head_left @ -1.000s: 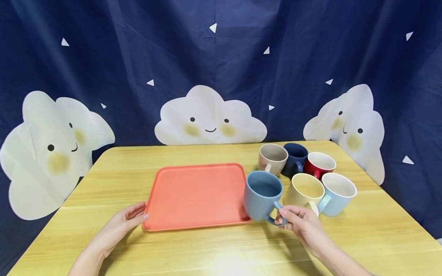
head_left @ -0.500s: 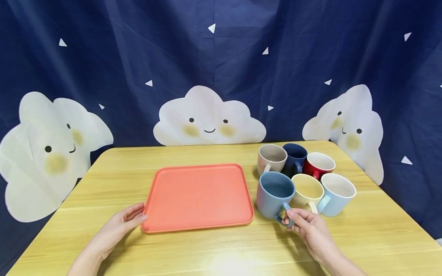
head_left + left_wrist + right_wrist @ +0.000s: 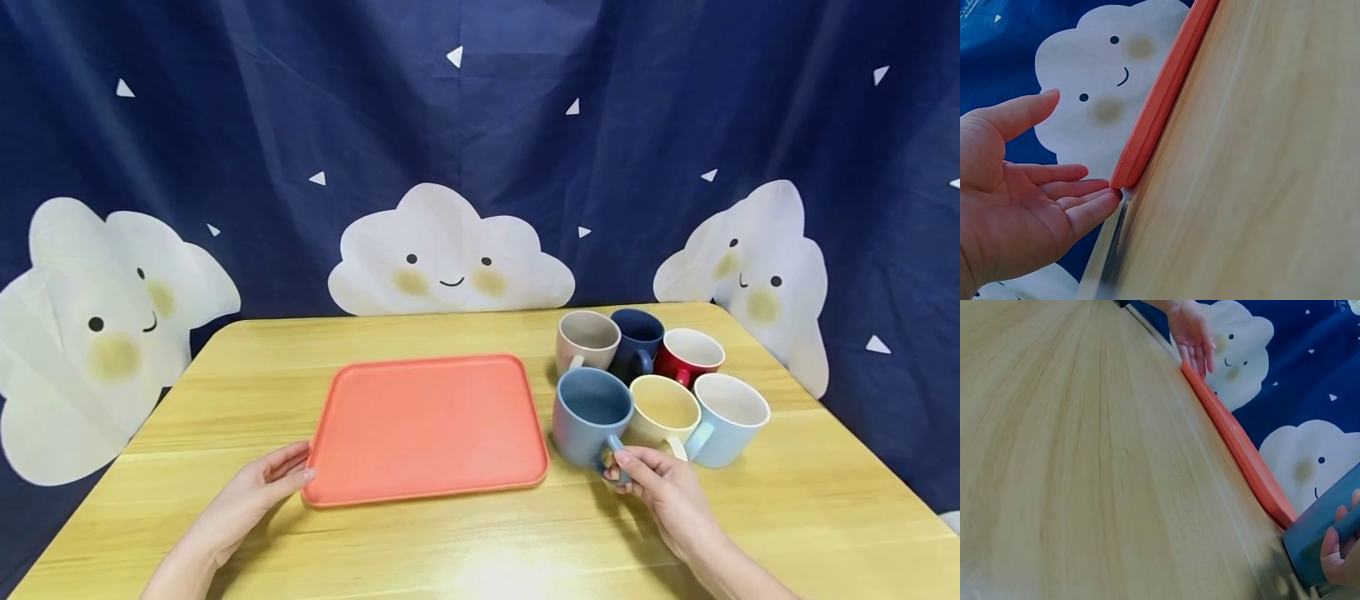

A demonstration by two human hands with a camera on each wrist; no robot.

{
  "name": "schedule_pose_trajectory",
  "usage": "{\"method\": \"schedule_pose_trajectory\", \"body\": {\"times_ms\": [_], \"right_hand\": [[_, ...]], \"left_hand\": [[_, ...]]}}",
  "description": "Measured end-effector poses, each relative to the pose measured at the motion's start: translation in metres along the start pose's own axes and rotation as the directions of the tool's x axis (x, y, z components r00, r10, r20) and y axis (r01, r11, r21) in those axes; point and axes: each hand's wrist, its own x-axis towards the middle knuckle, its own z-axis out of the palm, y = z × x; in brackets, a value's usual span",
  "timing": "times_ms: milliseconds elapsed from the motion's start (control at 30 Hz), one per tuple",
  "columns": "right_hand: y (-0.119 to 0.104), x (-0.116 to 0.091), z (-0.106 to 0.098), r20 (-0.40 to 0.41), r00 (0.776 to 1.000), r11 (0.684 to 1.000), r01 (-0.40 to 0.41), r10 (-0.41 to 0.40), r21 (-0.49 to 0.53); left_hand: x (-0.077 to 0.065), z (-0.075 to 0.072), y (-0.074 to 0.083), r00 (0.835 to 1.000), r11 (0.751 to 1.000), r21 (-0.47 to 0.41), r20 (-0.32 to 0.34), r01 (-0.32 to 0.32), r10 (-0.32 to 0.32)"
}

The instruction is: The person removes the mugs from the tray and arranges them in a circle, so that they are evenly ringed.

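Observation:
In the head view my right hand (image 3: 663,493) grips the handle of a grey-blue mug (image 3: 585,437), thumb on top of it. That mug is upright, just right of a coral rectangular tray (image 3: 427,429) and in front of the other mugs. Its lower body appears close to the wooden table in the right wrist view, where fingers (image 3: 1331,550) curl at the handle. My left hand (image 3: 251,500) is at the tray's left edge. Seen from the left wrist, its extended fingers (image 3: 1094,206) touch the tray's corner, with the thumb raised apart.
Beside the held mug stand a cream-yellow mug (image 3: 652,429) and a light blue mug (image 3: 731,429). Behind them are a beige mug (image 3: 585,354), a navy mug (image 3: 624,358) and a red mug (image 3: 678,367). A dark blue cloud-print curtain (image 3: 517,158) hangs behind the wooden table (image 3: 420,550).
My right hand has moved the grey-blue mug rightward, from overlapping the tray's right edge to beside the yellow mug. In the last half second it has barely moved. My left hand stays at the tray.

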Motion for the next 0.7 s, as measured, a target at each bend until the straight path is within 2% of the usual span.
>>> {"method": "schedule_pose_trajectory", "body": {"times_ms": [267,400,533,700], "right_hand": [[0.004,0.003,0.006,0.012,1.0,0.997,0.014,-0.015,0.076],[0.005,0.004,0.013,-0.075,0.997,0.996,0.016,-0.009,0.092],[0.003,0.006,0.02,-0.172,0.984,0.997,-0.025,0.037,0.069],[0.0,0.01,0.026,-0.203,0.976,0.997,-0.066,0.074,0.049]], "left_hand": [[-0.001,0.0,0.0,1.0,1.0,0.009,-0.002,-0.014,0.014],[0.0,0.0,0.0,1.0,1.0,0.003,0.0,-0.005,0.005],[0.0,0.0,0.0,1.0,1.0,0.003,0.002,0.005,-0.005],[0.0,-0.001,0.0,1.0,1.0,0.006,0.005,0.002,-0.002]]}}
